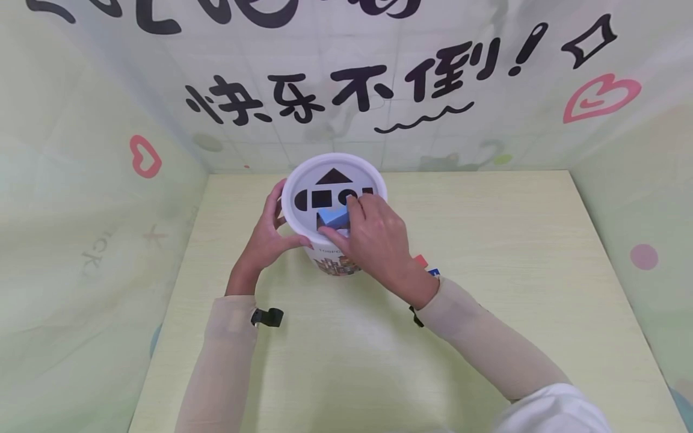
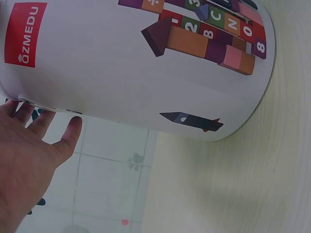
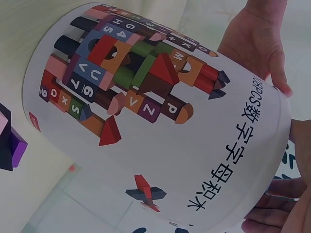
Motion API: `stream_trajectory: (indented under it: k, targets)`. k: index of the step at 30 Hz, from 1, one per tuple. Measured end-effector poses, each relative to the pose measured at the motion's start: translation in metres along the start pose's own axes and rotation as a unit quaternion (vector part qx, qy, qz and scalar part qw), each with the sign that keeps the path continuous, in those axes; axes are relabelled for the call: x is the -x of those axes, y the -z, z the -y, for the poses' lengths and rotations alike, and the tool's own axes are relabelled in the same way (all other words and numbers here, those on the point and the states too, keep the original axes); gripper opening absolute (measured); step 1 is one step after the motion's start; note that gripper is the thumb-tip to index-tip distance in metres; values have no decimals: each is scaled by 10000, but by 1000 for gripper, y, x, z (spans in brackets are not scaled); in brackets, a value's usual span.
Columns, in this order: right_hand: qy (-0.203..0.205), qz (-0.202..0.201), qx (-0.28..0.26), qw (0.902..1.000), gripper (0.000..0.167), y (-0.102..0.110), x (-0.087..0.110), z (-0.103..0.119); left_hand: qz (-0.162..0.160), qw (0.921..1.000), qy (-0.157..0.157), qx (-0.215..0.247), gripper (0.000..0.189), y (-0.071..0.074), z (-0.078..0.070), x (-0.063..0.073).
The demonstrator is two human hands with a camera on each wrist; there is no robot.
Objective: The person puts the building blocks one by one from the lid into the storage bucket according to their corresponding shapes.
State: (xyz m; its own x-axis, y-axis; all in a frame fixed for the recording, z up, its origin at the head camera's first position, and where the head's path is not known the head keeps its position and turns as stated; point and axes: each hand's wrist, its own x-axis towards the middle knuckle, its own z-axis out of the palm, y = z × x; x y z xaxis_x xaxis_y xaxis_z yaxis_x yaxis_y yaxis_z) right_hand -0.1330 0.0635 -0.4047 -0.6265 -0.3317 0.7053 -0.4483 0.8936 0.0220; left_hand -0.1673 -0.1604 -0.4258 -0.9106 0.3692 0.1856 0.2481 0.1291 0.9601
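Note:
A white cylindrical block tub (image 1: 338,264) stands on the table, printed with colourful toy blocks. Its white lid (image 1: 303,174) has dark cut-outs: a triangle, a half-round, a square, a circle and others partly hidden. My left hand (image 1: 265,234) holds the tub's left side near the rim, thumb at the front and fingers behind. Between the thumb and fingers of my right hand (image 1: 379,237) is a blue block (image 1: 332,216), tilted over a cut-out at the front of the lid. How deep it sits in that cut-out is hidden.
Beyond my right wrist lie an orange-red block (image 1: 420,261) and a blue block (image 1: 434,272), partly covered by the arm. A purple block (image 3: 18,148) shows at the left edge of the right wrist view. A printed curtain (image 1: 335,132) hangs behind the table (image 1: 514,252).

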Motion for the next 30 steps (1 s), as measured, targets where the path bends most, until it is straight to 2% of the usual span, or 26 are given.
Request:
stream_trajectory:
  k: [7, 18, 30]
  targets:
    - [30, 129, -51, 9999, 65, 1, 0, -1, 3, 10000, 21, -35, 113, 1, 0, 0]
    - [168, -74, -323, 9993, 46, 0, 1, -1, -47, 10000, 13, 29, 116, 0, 1, -1]
    - [285, -94, -321, 9990, 53, -3, 2, -5, -34, 10000, 32, -6, 112, -1, 0, -2]
